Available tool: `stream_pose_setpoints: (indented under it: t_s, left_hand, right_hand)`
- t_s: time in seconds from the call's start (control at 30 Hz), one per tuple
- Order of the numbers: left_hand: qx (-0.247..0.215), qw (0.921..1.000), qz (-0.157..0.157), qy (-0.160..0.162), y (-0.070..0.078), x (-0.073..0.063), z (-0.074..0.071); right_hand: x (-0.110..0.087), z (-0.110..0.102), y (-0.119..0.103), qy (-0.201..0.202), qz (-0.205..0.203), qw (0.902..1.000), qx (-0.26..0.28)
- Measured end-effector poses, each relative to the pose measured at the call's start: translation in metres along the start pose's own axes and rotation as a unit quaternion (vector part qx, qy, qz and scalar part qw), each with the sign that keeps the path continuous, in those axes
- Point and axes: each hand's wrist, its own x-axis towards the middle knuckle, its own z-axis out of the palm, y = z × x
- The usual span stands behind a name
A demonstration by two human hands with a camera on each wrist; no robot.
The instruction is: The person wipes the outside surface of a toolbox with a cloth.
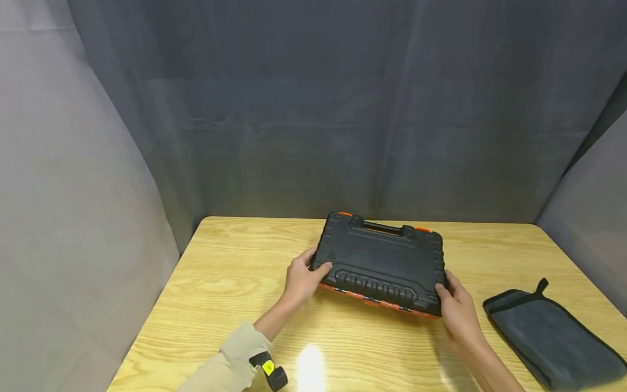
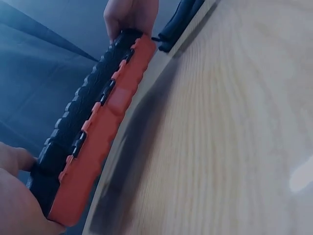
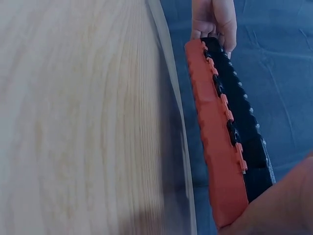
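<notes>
Two hands are kept on one black-and-orange case (image 1: 382,258), which is held just above the surface (image 1: 220,288), its orange underside apart from the wood and its shadow cast below. The fingers of the left hand (image 1: 300,279) are clamped on the left end, with the thumb laid over the black top; the right end is gripped likewise by the right hand (image 1: 460,311), thumb on top near the corner. The carrying handle (image 1: 382,227) is pointed away from the person, and the row of hinges (image 1: 374,300) is turned toward the sleeve side. A dark pouch (image 1: 553,335) is seen lying to the right — well clear of the case, though the right forearm is near it. For good handling, both ends should be raised or lowered together, so that no corner is left to drop. Whether the orange latches (image 1: 423,229) are fully fastened cannot be told, so the halves are best kept squeezed together — and fingertips should be kept from being trapped beneath the underside.
</notes>
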Motion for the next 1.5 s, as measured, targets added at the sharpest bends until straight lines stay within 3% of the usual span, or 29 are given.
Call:
stream_pose_setpoints:
  t_s: [0.33,0.5,0.93,1.3,1.5]
  left_hand:
    - [-0.032,0.9995,-0.006,0.006,0.000,-0.027,-0.006]
    - [-0.038,0.9992,-0.008,-0.006,-0.005,-0.045,-0.010]
    - [-0.095,0.9945,-0.029,-0.032,-0.007,-0.084,-0.024]
    - [-0.096,0.9943,-0.028,-0.037,-0.009,-0.108,-0.027]
    - [-0.101,0.9934,-0.042,-0.034,-0.009,-0.116,-0.025]
  right_hand:
    - [-0.011,-0.006,0.000,-0.015,0.015,0.9994,-0.028]
    - [-0.015,-0.009,0.002,-0.022,0.019,0.9980,-0.056]
    - [-0.027,-0.010,0.011,-0.051,0.048,0.9963,-0.049]
    - [-0.036,-0.016,0.019,-0.060,0.045,0.9903,-0.117]
    - [-0.040,-0.019,0.024,-0.058,0.049,0.9833,-0.165]
